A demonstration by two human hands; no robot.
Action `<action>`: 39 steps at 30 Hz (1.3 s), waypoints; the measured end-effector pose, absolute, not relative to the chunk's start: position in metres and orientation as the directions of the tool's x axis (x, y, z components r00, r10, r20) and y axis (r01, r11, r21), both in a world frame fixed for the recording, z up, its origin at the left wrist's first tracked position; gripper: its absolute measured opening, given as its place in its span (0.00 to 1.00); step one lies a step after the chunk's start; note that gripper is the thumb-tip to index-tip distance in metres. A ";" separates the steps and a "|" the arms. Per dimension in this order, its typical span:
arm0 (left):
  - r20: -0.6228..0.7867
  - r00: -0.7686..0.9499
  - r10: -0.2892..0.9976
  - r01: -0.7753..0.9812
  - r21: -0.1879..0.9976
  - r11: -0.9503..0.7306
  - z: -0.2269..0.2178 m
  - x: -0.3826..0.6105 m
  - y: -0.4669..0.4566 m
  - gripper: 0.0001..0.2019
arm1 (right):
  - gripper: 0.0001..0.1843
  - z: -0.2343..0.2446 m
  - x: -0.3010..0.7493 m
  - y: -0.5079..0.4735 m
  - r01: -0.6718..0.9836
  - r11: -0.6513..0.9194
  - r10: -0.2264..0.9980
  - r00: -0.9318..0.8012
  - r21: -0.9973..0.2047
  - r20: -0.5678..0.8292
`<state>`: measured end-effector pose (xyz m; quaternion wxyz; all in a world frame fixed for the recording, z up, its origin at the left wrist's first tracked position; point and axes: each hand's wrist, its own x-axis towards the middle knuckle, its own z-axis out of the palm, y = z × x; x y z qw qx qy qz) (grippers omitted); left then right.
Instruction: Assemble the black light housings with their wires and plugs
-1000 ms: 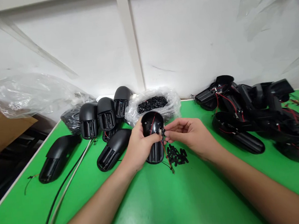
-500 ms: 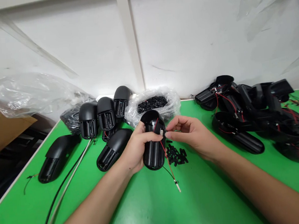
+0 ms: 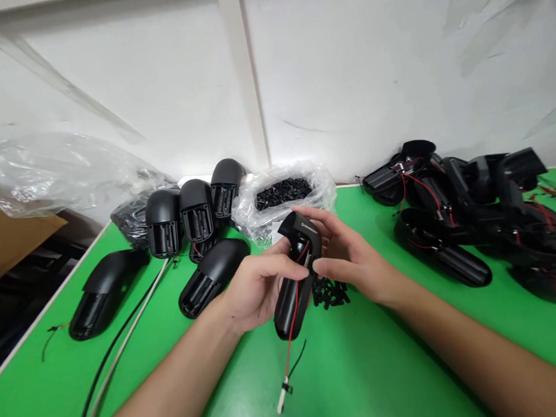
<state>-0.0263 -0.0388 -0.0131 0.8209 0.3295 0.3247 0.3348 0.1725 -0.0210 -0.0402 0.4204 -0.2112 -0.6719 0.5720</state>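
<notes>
Black plastic battery housing [image 3: 295, 309] held up over the green surface [image 3: 375, 367], approx. mid-surface and tilted, w/ red wire [image 3: 290, 341] dangling toward the near side. Fingers [image 3: 282, 273] of left hand [image 3: 257, 289] clenched round it, right hand [image 3: 351, 260] grasping the far end too. Loose black bits [image 3: 329, 292] just right of it, plastic bag [image 3: 283, 217] of black bits farther back, more housings [image 3: 211, 278] on the left.

A green-topped workbench [image 3: 366, 380] with a white edge carries black plastic housings [image 3: 211, 278] at left, a heap of red-wired housings [image 3: 445, 247] at right (wires everywhere), a plastic bag [image 3: 254, 219] of small black parts, a loose pile [image 3: 329, 292] of them, and two cables [image 3: 103, 370].
</notes>
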 end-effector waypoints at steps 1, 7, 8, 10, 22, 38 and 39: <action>-0.286 0.586 0.758 -0.333 0.767 0.548 -0.014 -0.027 -0.040 0.28 | 0.37 -0.040 0.173 -0.021 -0.206 0.261 0.758 -0.561 -0.943 0.333; -0.197 0.633 0.749 -0.208 0.888 0.409 -0.011 -0.028 -0.043 0.31 | 0.38 -0.038 0.174 -0.022 -0.223 0.231 0.751 -0.578 -0.947 0.320; -0.188 0.631 0.752 -0.194 0.901 0.388 -0.010 -0.027 -0.043 0.34 | 0.39 -0.037 0.174 -0.022 -0.226 0.228 0.751 -0.578 -0.947 0.319; -0.170 0.631 0.757 -0.164 0.924 0.344 -0.009 -0.025 -0.043 0.37 | 0.40 -0.036 0.174 -0.023 -0.236 0.226 0.749 -0.578 -0.945 0.324; -0.076 0.699 0.711 -0.019 0.992 0.125 -0.009 -0.026 -0.037 0.31 | 0.47 -0.042 0.173 -0.021 -0.252 0.299 0.723 -0.570 -0.920 0.391; -0.028 0.701 0.713 -0.108 0.984 0.144 -0.011 -0.020 -0.036 0.26 | 0.43 -0.044 0.171 -0.024 -0.356 0.105 0.707 -0.630 -0.928 0.322; -0.028 0.695 0.719 -0.101 0.986 0.136 -0.012 -0.020 -0.036 0.26 | 0.42 -0.044 0.171 -0.025 -0.350 0.114 0.704 -0.632 -0.930 0.324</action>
